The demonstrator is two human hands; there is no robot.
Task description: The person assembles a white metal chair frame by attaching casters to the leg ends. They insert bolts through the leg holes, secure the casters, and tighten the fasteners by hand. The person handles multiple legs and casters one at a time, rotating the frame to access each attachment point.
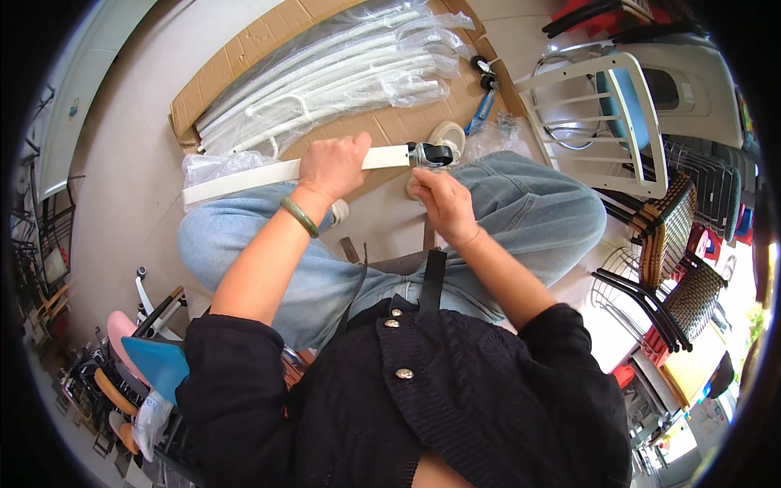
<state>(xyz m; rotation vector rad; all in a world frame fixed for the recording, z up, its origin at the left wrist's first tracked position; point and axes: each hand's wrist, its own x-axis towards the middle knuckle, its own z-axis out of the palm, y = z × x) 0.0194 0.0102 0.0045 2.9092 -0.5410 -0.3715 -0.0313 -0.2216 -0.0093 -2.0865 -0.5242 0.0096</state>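
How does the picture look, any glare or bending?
Head view: the right edge washes out white, and the plastic wrap glints; head view again: the cardboard's outer edge bows, while the left hand looks fairly sharp.

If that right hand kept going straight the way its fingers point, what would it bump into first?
Probably the white bar, near the end with the black wheel. The right hand is just below it, though one view leaves depth unclear.
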